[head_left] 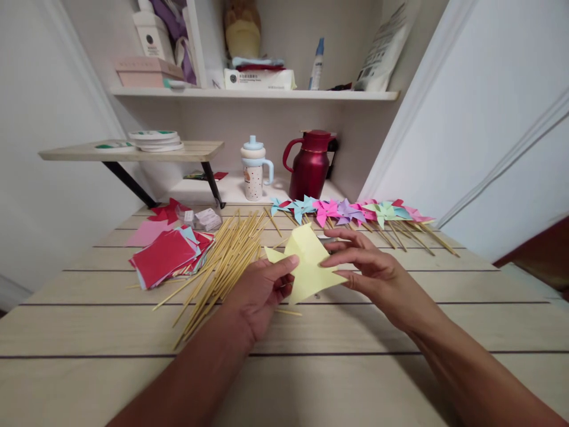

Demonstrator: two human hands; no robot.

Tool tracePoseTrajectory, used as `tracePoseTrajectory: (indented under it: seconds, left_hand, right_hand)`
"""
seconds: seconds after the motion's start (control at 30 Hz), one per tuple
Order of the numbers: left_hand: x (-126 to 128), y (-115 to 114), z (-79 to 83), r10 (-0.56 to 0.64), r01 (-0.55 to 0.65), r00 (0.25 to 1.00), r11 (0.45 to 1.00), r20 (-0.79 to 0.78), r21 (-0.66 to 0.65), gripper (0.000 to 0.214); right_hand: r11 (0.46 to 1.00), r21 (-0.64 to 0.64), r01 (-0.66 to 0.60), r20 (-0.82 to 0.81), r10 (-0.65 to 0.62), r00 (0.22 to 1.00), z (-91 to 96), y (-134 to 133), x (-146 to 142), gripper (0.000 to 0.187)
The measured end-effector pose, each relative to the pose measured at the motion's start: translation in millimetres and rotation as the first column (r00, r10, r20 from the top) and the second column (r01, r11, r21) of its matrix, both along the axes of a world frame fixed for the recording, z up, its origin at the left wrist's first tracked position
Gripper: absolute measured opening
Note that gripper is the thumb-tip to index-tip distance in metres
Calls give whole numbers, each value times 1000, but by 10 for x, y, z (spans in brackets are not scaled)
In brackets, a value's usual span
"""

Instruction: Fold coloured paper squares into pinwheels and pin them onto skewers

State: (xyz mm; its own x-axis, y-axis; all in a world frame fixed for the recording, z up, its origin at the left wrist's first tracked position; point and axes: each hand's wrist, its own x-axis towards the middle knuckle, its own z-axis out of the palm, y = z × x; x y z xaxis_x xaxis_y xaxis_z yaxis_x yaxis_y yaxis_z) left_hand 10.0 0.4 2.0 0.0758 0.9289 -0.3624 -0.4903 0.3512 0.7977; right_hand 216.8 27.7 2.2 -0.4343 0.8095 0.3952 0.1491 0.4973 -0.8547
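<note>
A pale yellow sheet of paper (306, 267), cut and partly folded into a pinwheel shape with pointed corners, is held up over the table. My left hand (269, 287) pinches it at its left side, thumb on the front and fingers behind. At the paper's right edge is my right hand (368, 264), its fingers spread; the fingertips touch or nearly touch a corner, without a clear grip. Many thin wooden sticks (226, 261) lie in a loose pile left of the paper. Finished paper pinwheels (326, 210) on sticks lie in a row behind my hands.
Square coloured paper sheets (166, 255) are stacked at the left, near a clear plastic bag (207, 218). A blue-lidded cup (254, 172) and a red thermos jug (309, 166) stand at the back. The small raised shelf (195, 151) carries rolls of tape (155, 139).
</note>
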Motion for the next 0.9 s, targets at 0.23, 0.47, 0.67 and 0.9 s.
tracePoseTrajectory:
  seconds: [0.23, 0.47, 0.67, 0.9]
  left_hand:
    - [62, -31, -64, -83, 85, 996, 996, -45, 35, 38]
    - [59, -36, -68, -111, 115, 992, 990, -62, 77, 38]
    - [77, -54, -58, -67, 75, 993, 994, -97, 82, 34]
    - [91, -89, -55, -45, 78, 975, 986, -216, 150, 34]
  right_hand:
    - [997, 31, -65, 3, 65, 998, 16, -45, -23, 16]
    - [999, 27, -46, 27, 45, 999, 36, -68, -38, 7]
    - [999, -25, 39, 56, -37, 998, 10, -79, -65, 8]
    - [989, -75, 129, 142, -118, 983, 18, -96, -97, 25]
